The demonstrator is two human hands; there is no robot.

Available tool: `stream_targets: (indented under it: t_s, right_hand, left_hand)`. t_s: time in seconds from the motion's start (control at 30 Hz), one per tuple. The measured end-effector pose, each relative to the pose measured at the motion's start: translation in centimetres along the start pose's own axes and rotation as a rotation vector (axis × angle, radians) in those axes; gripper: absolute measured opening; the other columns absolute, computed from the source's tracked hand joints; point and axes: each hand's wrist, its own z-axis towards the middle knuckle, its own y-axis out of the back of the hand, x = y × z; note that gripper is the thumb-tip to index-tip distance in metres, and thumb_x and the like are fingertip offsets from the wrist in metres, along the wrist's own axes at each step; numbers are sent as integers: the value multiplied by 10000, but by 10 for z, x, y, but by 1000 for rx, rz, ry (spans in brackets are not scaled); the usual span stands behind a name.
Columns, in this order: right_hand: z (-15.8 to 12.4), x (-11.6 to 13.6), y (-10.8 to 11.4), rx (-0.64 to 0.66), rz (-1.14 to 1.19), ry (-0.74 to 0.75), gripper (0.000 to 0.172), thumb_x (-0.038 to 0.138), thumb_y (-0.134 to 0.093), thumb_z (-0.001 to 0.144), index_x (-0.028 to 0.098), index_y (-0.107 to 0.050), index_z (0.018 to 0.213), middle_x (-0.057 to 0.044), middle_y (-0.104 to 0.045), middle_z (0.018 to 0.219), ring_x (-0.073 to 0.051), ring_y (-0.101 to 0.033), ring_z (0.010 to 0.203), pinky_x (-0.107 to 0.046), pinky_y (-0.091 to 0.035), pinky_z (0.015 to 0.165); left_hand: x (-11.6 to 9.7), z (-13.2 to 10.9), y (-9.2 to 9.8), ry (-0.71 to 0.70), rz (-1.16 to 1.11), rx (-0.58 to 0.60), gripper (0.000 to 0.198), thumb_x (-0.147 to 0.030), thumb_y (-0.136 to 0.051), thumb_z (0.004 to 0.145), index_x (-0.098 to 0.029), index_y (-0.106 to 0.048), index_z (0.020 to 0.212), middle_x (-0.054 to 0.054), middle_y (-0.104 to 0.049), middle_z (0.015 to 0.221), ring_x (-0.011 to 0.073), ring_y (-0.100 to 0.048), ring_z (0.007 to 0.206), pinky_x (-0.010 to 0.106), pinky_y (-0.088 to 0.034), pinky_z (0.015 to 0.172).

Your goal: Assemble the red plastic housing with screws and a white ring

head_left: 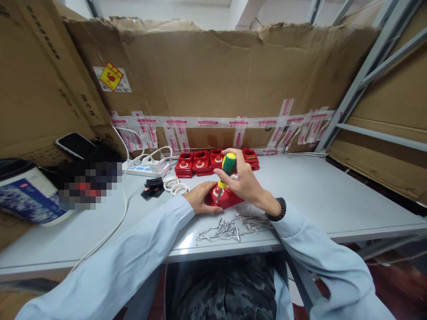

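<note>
My right hand [245, 180] grips a screwdriver [228, 164] with a green and yellow handle, its shaft pointing down. The tip meets the near left part of a red housing [230, 199] lying on the table; whether a screw sits under it is too small to tell. My left hand [201, 198] presses against the left side of this housing, fingers closed round its edge. Just in front lie a pile of loose screws [227, 227] and some whitish cords [255, 222]. Several similar red housings [201, 163] stand in a row behind, partly hidden by my right hand.
Left of the housings are white rings [178, 188], small black packets [152, 188] and a power strip [147, 169] with plugged-in chargers. A white cable [124, 195] runs across the table [320, 191]. A large tub [30, 195] stands far left. Cardboard [216, 75] walls the back.
</note>
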Motion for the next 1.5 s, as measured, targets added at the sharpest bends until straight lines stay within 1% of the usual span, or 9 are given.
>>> stream_targets:
  t_s: [0.17, 0.27, 0.4, 0.5, 0.63, 0.83, 1.13, 1.33, 1.5]
  right_hand:
    - [14, 10, 11, 309, 110, 92, 321, 328, -535, 858, 199, -374, 1104, 9, -472, 814, -109, -466, 653, -281, -443, 612]
    - [19, 11, 12, 394, 188, 143, 299, 327, -522, 871, 222, -380, 1112, -10, -455, 900, -116, -451, 728, -296, -455, 669]
    - [20, 6, 10, 364, 269, 117, 297, 306, -509, 880, 231, -366, 1129, -13, -432, 957, -109, -449, 761, -281, -462, 671]
    - [18, 3, 11, 334, 291, 127, 322, 305, -517, 877, 228, -363, 1149, -16, -434, 987, -106, -456, 771, -286, -465, 707]
    - [17, 3, 12, 333, 278, 130, 330, 304, -507, 882, 232, -366, 1172, -20, -448, 1000, -113, -467, 790, -303, -462, 767]
    - [16, 0, 5, 280, 265, 111, 403, 299, -511, 873, 249, -350, 1238, -32, -470, 1089, -106, -484, 773, -307, -473, 776]
    - [15, 0, 4, 269, 272, 91, 503, 304, -485, 882, 243, -274, 1334, -29, -508, 1071, -109, -509, 764, -315, -472, 790]
    - [10, -13, -5, 226, 318, 59, 492, 369, -521, 860, 240, -349, 1303, -40, -511, 1088, -143, -518, 914, -357, -440, 883]
    - [3, -36, -20, 309, 403, -10, 434, 493, -489, 854, 188, -464, 1162, -45, -529, 991, -160, -513, 886, -370, -459, 804]
  left_hand:
    - [0, 0, 0, 0, -2, 13, 650, -489, -706, 659, -135, -517, 1170, 138, -608, 1127, 311, -585, 1025, 430, -454, 912]
    - [1, 0, -1, -14, -11, 12, 672, -462, -710, 667, -157, -488, 1223, 125, -595, 1165, 306, -570, 1061, 426, -439, 941]
    - [-2, 0, 4, 39, 62, 70, 750, -505, -701, 663, -165, -448, 1282, 157, -546, 1236, 346, -519, 1124, 496, -416, 947]
    - [-11, -1, 15, 18, 39, -10, 732, -542, -644, 713, -174, -437, 1310, 157, -492, 1305, 352, -451, 1201, 512, -377, 984]
    - [-20, 1, 25, -30, -157, -178, 376, -477, -522, 845, -207, -632, 1083, 60, -651, 1076, 247, -583, 991, 382, -445, 893]
    - [-8, 6, 18, 40, -317, -255, 316, -441, -665, 750, -147, -696, 863, 51, -689, 813, 208, -598, 805, 327, -459, 766]
    - [-22, 10, 26, 59, -716, -150, 383, -449, -608, 814, -155, -663, 1053, 83, -701, 1005, 236, -628, 967, 355, -486, 871]
    - [-24, 16, 24, 46, -790, -240, 279, -369, -690, 768, -137, -676, 923, 58, -707, 848, 169, -643, 781, 267, -521, 737]
    - [-27, 17, 27, 25, -789, -221, 290, -384, -725, 723, -137, -642, 850, 42, -669, 808, 155, -625, 720, 248, -523, 656]
